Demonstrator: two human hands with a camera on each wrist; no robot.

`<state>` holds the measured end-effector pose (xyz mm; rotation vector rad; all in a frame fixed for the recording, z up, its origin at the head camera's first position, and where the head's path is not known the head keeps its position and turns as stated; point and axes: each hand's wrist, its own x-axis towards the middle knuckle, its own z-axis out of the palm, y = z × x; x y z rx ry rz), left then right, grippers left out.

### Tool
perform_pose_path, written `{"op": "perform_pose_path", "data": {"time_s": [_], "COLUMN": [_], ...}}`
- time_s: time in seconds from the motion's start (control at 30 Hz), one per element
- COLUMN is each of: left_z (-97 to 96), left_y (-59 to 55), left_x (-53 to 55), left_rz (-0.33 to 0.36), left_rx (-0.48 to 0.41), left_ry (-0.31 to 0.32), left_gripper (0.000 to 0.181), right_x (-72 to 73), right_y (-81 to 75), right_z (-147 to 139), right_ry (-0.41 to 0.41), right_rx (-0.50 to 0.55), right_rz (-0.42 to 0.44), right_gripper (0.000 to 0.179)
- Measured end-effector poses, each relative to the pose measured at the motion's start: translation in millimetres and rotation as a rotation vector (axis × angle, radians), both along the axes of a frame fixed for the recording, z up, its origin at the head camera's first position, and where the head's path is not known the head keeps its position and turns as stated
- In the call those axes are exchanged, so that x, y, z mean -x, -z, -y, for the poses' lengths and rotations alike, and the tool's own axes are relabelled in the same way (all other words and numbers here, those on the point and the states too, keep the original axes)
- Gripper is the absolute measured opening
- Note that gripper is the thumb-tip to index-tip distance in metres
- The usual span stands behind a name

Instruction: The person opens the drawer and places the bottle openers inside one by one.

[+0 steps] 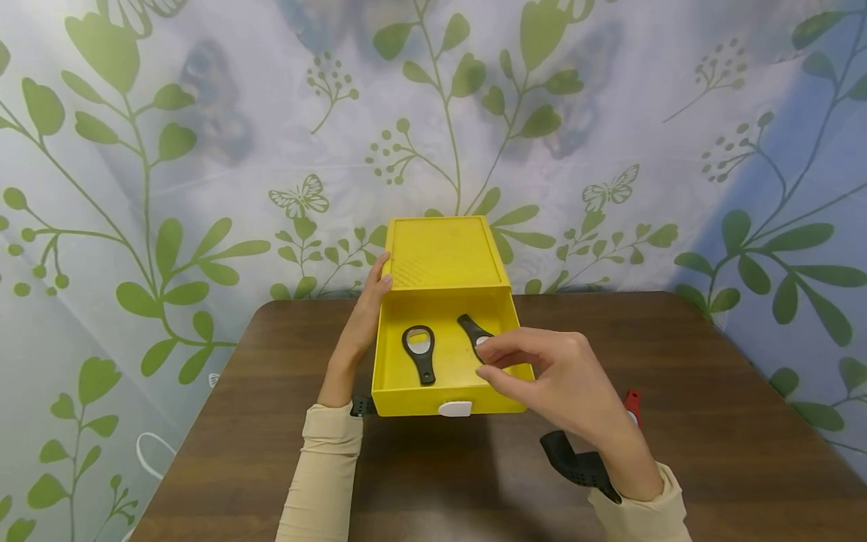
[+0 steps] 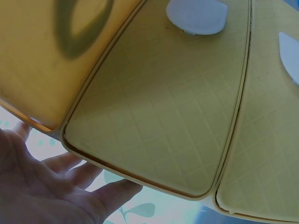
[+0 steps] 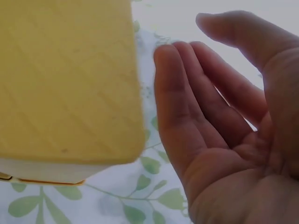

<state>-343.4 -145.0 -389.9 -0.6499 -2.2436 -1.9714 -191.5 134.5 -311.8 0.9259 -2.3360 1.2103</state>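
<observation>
A yellow drawer box (image 1: pixel 443 252) stands on the table with its top drawer (image 1: pixel 386 361) pulled out. Inside the drawer lie two black bottle openers: the left opener (image 1: pixel 424 367) shows whole, the right opener (image 1: pixel 469 325) is partly hidden by my right hand (image 1: pixel 565 376). That hand hovers over the drawer's right front corner, fingers loosely bent and thumb apart; the right wrist view shows nothing between them. My left hand (image 1: pixel 366 316) rests along the box's left side, fingers mostly straight. Underneath the drawer, its white pull tab (image 2: pixel 198 16) and more drawer fronts appear in the left wrist view.
A red bottle opener (image 1: pixel 633 406) lies on the brown table (image 1: pixel 711 391), partly behind my right wrist. A leaf-patterned cloth (image 1: pixel 609 98) hangs just behind the table. A white cable (image 1: pixel 150 450) loops beside the table's left edge.
</observation>
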Motion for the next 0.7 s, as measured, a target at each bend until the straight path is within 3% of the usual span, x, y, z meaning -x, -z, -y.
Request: {"op": "perform_pose_path", "data": {"time_s": [0.17,0.37,0.57,0.7], "left_z": [0.2,1.4,1.8,1.0], "left_y": [0.5,1.8,2.7,1.2], "left_x": [0.2,0.4,0.8,2.8], "left_rz": [0.004,0.004,-0.002,-0.008], "left_rx": [0.003,0.004,0.011,0.007], "left_ry": [-0.001,-0.003,0.002,0.006], "left_gripper": [0.065,0.066,0.064,0.063], "right_x": [-8.8,-12.6,-14.4,-12.4], "right_y": [-3.6,-3.1,-1.9,-0.9], "right_z": [-1.8,-2.0,-1.8,-1.0], "right_ry": [-0.086,-0.210,-0.253,-0.236], "right_rx": [-0.026,-0.050,-0.077,-0.103], "right_rz": [0.049,-0.029,-0.043,-0.037], "right_gripper": [0.023,0.022,0.017,0.018]}}
